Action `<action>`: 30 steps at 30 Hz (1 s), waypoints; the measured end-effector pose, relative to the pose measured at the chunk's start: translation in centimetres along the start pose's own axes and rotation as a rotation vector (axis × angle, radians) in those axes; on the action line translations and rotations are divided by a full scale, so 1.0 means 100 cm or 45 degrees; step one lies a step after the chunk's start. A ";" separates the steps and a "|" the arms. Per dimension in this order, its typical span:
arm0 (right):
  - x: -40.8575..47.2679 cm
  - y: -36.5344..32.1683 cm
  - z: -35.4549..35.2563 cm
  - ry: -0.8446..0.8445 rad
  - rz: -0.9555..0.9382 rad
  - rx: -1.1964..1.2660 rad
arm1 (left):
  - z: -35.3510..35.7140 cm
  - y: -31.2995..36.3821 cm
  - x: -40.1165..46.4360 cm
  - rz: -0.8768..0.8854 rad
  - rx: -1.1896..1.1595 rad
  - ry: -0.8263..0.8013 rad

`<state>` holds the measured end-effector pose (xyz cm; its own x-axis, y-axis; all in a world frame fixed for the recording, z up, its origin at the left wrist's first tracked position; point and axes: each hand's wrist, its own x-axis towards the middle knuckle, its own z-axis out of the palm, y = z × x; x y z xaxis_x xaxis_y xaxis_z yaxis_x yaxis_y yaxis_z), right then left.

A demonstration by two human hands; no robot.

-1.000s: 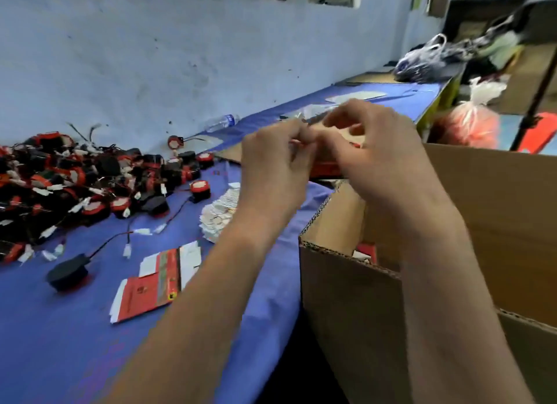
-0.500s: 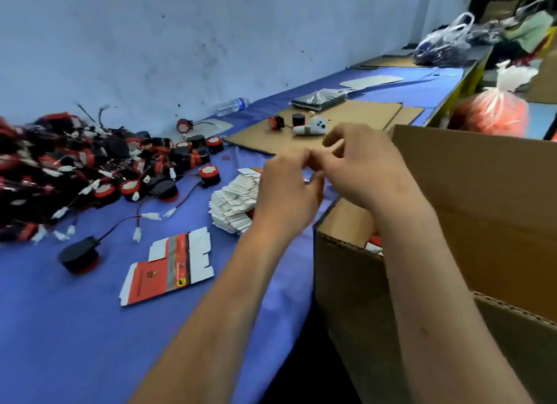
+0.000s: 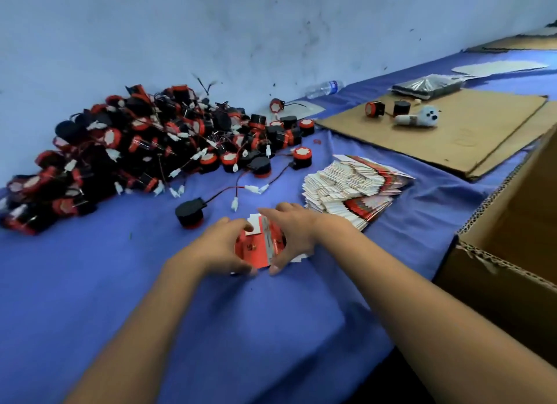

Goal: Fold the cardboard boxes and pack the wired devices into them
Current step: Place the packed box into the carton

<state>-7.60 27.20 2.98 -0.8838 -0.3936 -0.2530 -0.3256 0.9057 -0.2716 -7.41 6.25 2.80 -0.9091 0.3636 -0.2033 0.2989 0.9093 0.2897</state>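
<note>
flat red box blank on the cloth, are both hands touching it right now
Touching. The head view shows the left hand and right hand curled around opposite edges of the flat red box blank, thumbs at its near edge.

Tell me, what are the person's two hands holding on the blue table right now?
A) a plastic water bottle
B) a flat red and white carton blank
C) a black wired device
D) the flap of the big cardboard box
B: the left hand and right hand grip a flat red and white carton blank from either side, while the nearest black wired device lies untouched beside them.
</note>
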 end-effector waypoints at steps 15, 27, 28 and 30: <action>0.021 -0.086 -0.006 -0.156 -0.256 1.534 | 0.003 -0.067 -0.057 0.210 -1.482 1.047; 0.088 -0.195 0.058 -0.167 -0.215 1.885 | 0.008 -0.152 -0.092 0.065 -1.243 1.268; 0.089 -0.197 0.061 -0.118 -0.229 1.867 | 0.007 -0.152 -0.091 0.056 -1.269 1.281; 0.093 -0.197 0.067 -0.024 -0.315 1.780 | 0.005 -0.151 -0.092 -0.008 -1.425 1.304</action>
<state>-7.16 4.67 -0.26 -0.8456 -0.5288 -0.0734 0.1364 -0.0811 -0.9873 -3.47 -10.72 -0.15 -0.8539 -0.3616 0.3742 0.3549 0.1211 0.9270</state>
